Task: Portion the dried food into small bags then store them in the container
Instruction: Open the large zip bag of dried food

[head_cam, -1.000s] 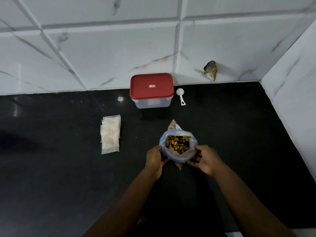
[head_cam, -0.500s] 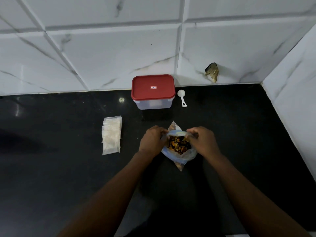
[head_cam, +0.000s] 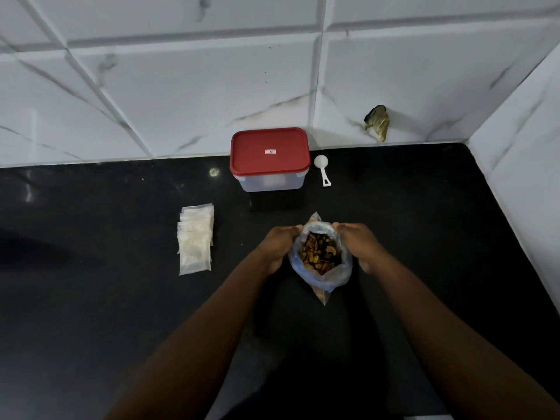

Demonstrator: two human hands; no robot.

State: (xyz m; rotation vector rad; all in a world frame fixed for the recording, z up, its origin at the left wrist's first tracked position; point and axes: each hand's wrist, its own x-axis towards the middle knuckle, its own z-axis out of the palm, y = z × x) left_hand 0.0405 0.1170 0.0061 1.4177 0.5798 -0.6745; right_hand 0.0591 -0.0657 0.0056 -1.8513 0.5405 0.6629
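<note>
A clear plastic bag (head_cam: pixel 325 275) stands open on the black counter, its mouth rolled down, with brown and orange dried food (head_cam: pixel 319 253) showing inside. My left hand (head_cam: pixel 280 245) grips the bag's left rim and my right hand (head_cam: pixel 360 245) grips its right rim. A stack of small clear bags (head_cam: pixel 195 237) lies flat to the left. At the back, against the wall, a clear container with a red lid (head_cam: pixel 269 159) stands closed, and a white plastic scoop (head_cam: pixel 322 171) lies beside it on the right.
The black counter (head_cam: pixel 106 298) ends at a white marble-tiled wall behind and another wall on the right. A brownish scrap (head_cam: pixel 377 122) sticks to the back wall near the corner.
My hands moved from the near side of the bag up to its far rim, then settled on the left and right sides. The bag's mouth stays open.
</note>
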